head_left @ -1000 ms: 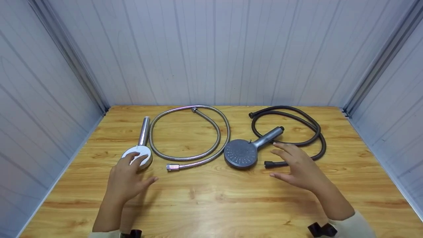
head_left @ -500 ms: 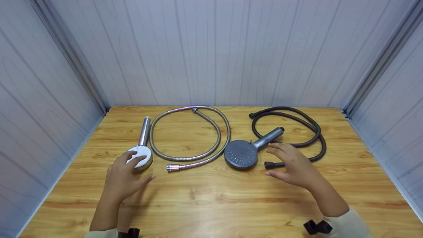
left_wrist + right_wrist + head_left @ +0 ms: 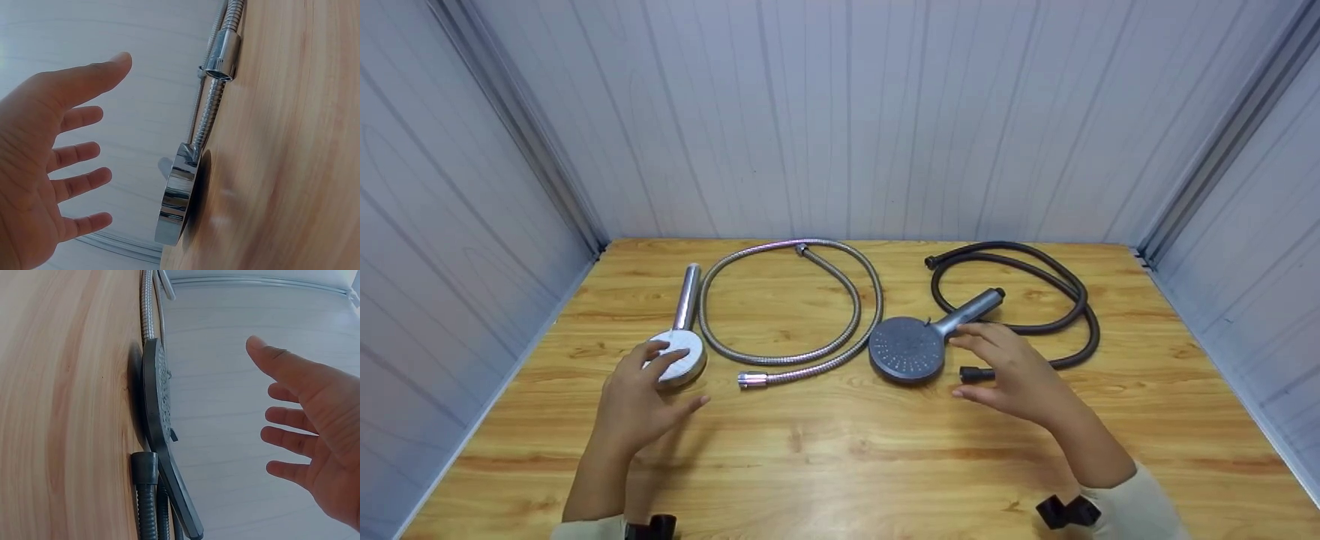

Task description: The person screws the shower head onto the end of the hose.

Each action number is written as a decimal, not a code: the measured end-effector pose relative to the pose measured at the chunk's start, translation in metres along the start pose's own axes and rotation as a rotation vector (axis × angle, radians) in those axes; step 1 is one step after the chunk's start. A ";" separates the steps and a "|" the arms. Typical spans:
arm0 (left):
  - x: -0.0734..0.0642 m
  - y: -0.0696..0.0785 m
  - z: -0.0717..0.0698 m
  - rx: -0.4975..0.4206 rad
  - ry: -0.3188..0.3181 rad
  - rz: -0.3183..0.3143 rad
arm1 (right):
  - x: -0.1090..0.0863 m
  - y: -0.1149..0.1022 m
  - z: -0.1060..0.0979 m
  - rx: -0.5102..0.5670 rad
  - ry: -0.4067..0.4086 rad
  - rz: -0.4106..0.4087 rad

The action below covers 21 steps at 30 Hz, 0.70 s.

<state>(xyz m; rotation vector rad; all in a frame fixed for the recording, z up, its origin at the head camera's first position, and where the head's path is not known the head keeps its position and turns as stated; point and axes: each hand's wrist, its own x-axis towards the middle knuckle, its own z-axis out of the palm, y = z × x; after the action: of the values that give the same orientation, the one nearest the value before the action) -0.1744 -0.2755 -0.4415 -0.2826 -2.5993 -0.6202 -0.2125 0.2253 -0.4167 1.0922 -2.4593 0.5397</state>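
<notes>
My left hand (image 3: 636, 401) hovers over the lower edge of a chrome shower head (image 3: 679, 360) with a white face, fingers spread and nothing in them. In the left wrist view that shower head (image 3: 177, 194) lies on the table, apart from the fingers. My right hand (image 3: 1009, 375) is held in the air beside a dark grey shower head (image 3: 907, 349), its fingers relaxed and holding nothing. Below it in the head view, the end fitting of a black shower hose (image 3: 976, 373) lies near the thumb. The right wrist view shows the grey shower head (image 3: 157, 394) resting face up.
A silver metal shower hose (image 3: 780, 361) lies looped between the two shower heads. The black hose coils behind the grey handle at the right. Pale panel walls (image 3: 840, 120) enclose the wooden table (image 3: 825, 465) at the back and both sides.
My right hand has drifted left toward the grey shower head. My left hand has shifted slightly left. The shower heads and hoses lie where they were.
</notes>
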 end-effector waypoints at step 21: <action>-0.001 -0.011 0.007 -0.085 0.094 0.049 | 0.009 -0.009 0.017 0.038 0.074 -0.106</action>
<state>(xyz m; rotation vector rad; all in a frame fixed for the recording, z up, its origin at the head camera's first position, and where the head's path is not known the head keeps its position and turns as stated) -0.1793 -0.2823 -0.4522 -0.3342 -2.4726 -0.7103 -0.2145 0.2064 -0.4253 1.1881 -2.3222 0.5856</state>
